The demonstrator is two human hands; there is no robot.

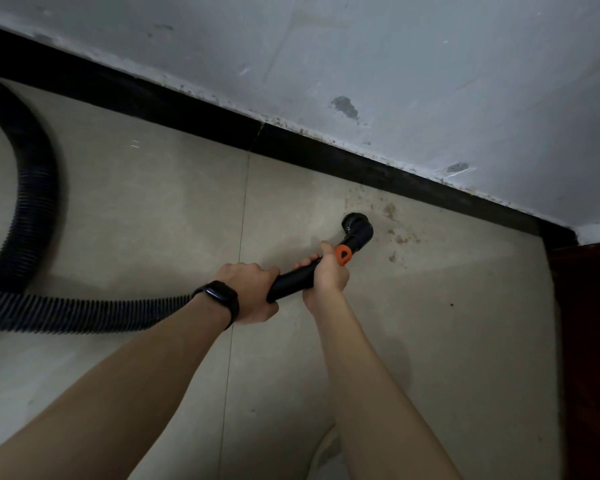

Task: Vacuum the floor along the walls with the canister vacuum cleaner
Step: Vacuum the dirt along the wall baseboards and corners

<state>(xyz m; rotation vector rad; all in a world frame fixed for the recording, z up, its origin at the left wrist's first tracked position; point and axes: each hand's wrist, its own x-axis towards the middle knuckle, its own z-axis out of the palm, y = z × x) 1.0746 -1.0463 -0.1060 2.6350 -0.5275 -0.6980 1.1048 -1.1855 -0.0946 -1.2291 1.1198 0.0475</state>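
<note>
Bare floor [153, 209] lies left of the nozzle [357, 230]; skirting [326, 157] and dark door frame [589, 341] hem the right corner.

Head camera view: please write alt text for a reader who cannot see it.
Both hands grip a black vacuum wand: the left hand, with a dark wristband, behind the right hand. Its round brush head rests on the beige tiled floor beside dirt specks near the black baseboard. A ribbed black hose curves to the left.
</note>
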